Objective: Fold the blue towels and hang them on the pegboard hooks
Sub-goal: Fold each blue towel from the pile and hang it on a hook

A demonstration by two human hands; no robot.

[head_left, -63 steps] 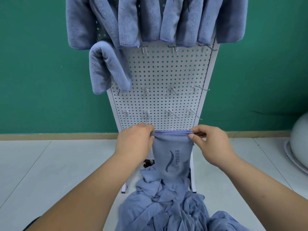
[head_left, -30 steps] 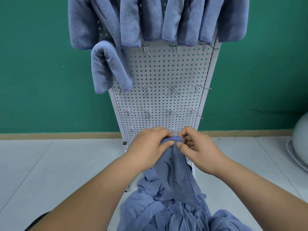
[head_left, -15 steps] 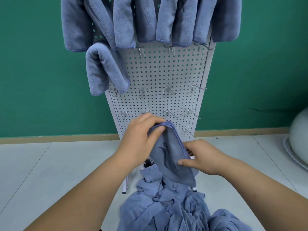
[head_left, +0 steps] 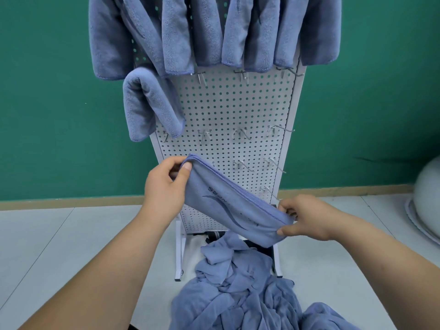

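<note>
A folded blue towel (head_left: 228,206) with a dark printed logo stretches slantwise between my hands in front of the white pegboard (head_left: 238,110). My left hand (head_left: 166,186) pinches its upper left end and my right hand (head_left: 307,217) pinches its lower right end. Several folded blue towels (head_left: 245,32) hang along the pegboard's top row, and one more hanging towel (head_left: 147,103) sits lower at the left edge. Bare metal hooks (head_left: 240,133) stick out across the middle and lower rows. A heap of loose blue towels (head_left: 242,294) lies on the floor below.
The pegboard stands on a white metal frame (head_left: 178,253) on a pale tiled floor (head_left: 59,246), against a green wall (head_left: 47,91). A rounded white object (head_left: 428,198) sits at the right edge.
My hands came together and then drew apart, the left rising to the upper left and the right dropping to the lower right, leaving the towel folded narrower and stretched slantwise.
</note>
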